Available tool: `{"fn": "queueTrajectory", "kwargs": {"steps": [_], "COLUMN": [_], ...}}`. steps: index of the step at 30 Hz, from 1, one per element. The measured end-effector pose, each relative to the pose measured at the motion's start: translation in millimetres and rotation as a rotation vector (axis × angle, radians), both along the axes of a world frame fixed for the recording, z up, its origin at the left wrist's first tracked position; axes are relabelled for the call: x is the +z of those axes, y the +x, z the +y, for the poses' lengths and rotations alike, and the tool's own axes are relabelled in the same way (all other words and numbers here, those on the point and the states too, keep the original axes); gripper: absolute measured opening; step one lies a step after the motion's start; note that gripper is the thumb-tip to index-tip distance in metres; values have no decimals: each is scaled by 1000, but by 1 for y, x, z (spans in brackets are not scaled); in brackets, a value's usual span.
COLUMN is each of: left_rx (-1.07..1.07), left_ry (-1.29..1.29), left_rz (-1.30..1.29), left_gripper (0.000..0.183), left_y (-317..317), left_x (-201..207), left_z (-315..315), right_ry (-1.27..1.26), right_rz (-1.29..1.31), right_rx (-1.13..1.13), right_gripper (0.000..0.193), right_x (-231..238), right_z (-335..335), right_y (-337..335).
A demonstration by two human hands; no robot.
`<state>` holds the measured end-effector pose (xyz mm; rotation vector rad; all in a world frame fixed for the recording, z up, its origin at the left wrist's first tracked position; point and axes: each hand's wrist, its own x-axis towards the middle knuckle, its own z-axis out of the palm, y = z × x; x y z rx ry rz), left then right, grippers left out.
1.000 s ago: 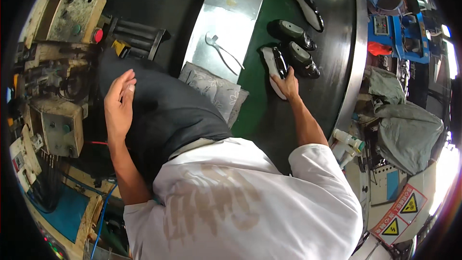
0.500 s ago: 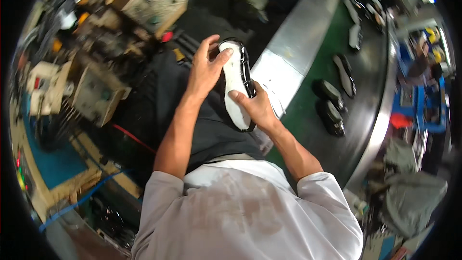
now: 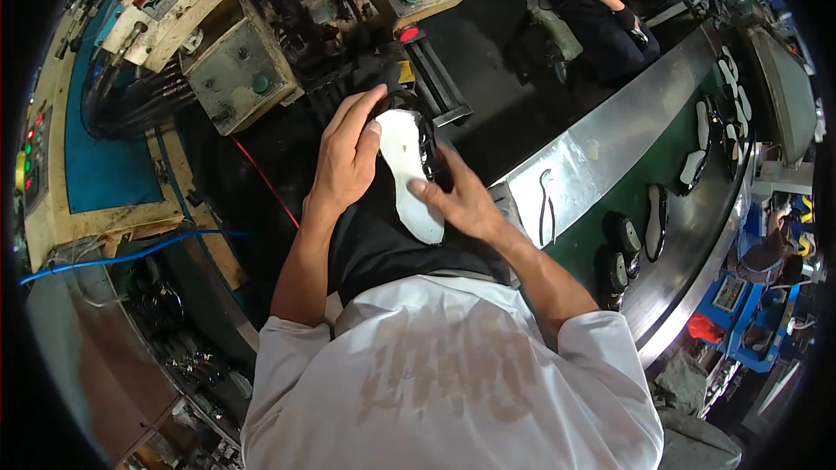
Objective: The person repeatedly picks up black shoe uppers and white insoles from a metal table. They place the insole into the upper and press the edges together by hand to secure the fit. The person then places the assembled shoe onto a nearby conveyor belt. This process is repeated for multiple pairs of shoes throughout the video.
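Over my lap is a glossy black shoe upper (image 3: 425, 141) with a white insole (image 3: 402, 146) facing up, its toe pointing away from me. My left hand (image 3: 348, 152) grips the toe end from the left, with its thumb on the white insole's edge. My right hand (image 3: 461, 196) holds the shoe from the right; its thumb lies on the insole's middle, while the other fingers are partly hidden behind the shoe's side. On the metal ledge to my right lies a pair of lasting pincers (image 3: 547, 207), apart from both hands.
A machine with worn control boxes (image 3: 239, 70) stands at the left and ahead. A green conveyor belt (image 3: 585, 257) at the right carries several shoe uppers (image 3: 657, 219). Far right stands a blue crate (image 3: 766, 331). A co-worker (image 3: 601, 0) sits at the far right of the metal ledge (image 3: 623, 126).
My view has swung left, so the machine and the co-worker show more fully. The shoe stays in both hands, now slightly tilted the same way; the pincers on the ledge show clearly.
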<state>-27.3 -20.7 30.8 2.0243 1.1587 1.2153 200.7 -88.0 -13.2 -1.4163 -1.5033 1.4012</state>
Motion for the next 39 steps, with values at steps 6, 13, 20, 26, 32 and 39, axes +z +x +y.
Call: {"fn": "queueTrajectory", "kwargs": {"steps": [6, 13, 20, 26, 32, 39], "left_rx": [8, -2, 129, 157, 7, -322], "left_ry": [-1, -123, -13, 0, -344, -636], "left_rz": [12, -9, 32, 5, -394, -875], "left_gripper": [36, 34, 32, 33, 42, 76], "left_y": [22, 21, 24, 21, 23, 11], "left_x": [12, 4, -1, -16, -20, -23], "left_z": [2, 11, 6, -7, -3, 0], "right_ry": [294, 217, 107, 152, 171, -115], "right_rz": [-143, -281, -131, -33, 68, 810], "right_rx": [51, 364, 183, 50, 69, 185], "right_gripper": [65, 59, 72, 75, 75, 70], "right_x": [61, 65, 54, 45, 33, 40], "right_z": [69, 96, 79, 56, 53, 71], "right_y": [4, 25, -1, -21, -11, -4]}}
